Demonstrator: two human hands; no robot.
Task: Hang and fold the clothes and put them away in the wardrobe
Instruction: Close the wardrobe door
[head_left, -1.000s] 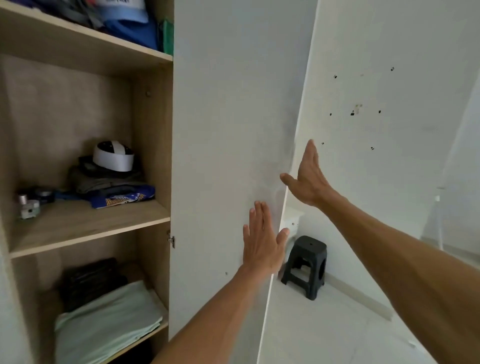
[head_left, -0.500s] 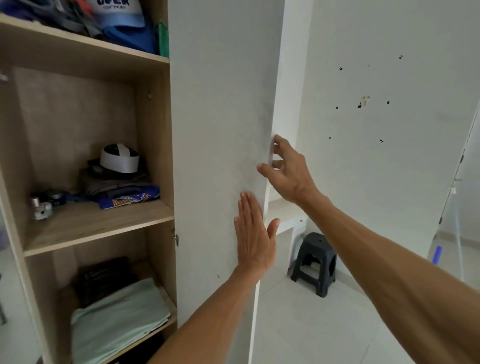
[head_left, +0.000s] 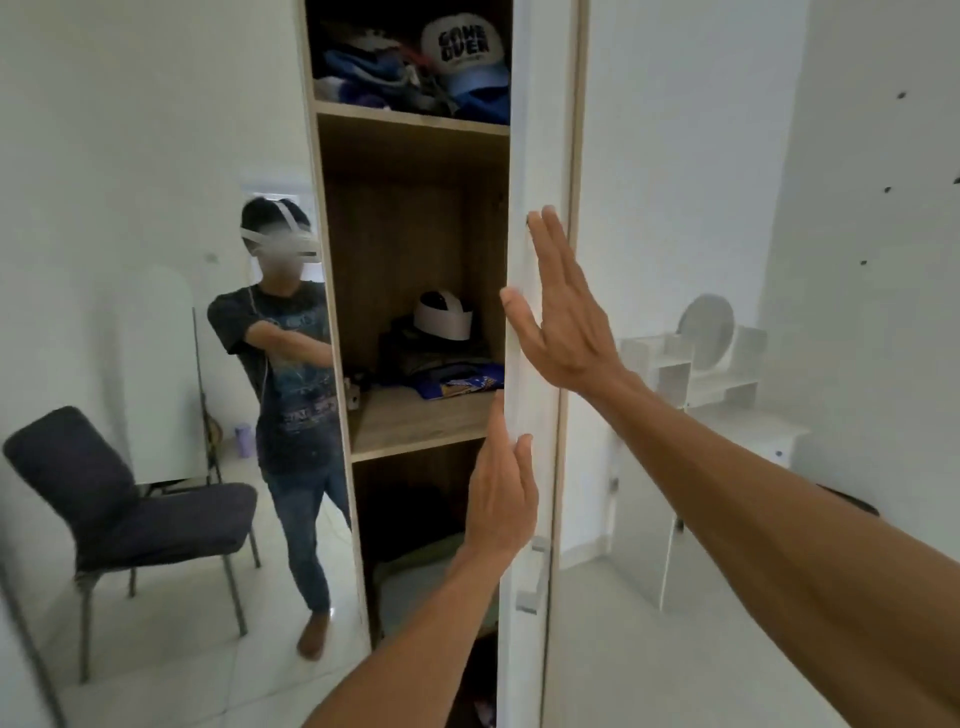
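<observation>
The white wardrobe door (head_left: 535, 130) stands nearly edge-on in the middle of the view, partly covering the open compartment. My right hand (head_left: 563, 317) lies flat against the door's outer face with its fingers straight. My left hand (head_left: 501, 493) presses flat on the door lower down, just above the metal handle (head_left: 535, 577). Inside, the top shelf (head_left: 410, 117) holds piled clothes and a cap. The middle shelf (head_left: 415, 423) carries folded clothes with a white headset on top. A pale green folded cloth (head_left: 415, 577) lies low in the dark bottom compartment.
A mirrored door (head_left: 156, 260) on the left reflects a person in a dark T-shirt and jeans, and a dark chair (head_left: 130, 509). To the right stand a white dressing table (head_left: 717, 415) with a round mirror and a white wall.
The door has swung leftward over the compartment and now shows almost edge-on. Both hands stayed on it; the right hand went from curling round its edge to lying flat. The mirrored door came into view.
</observation>
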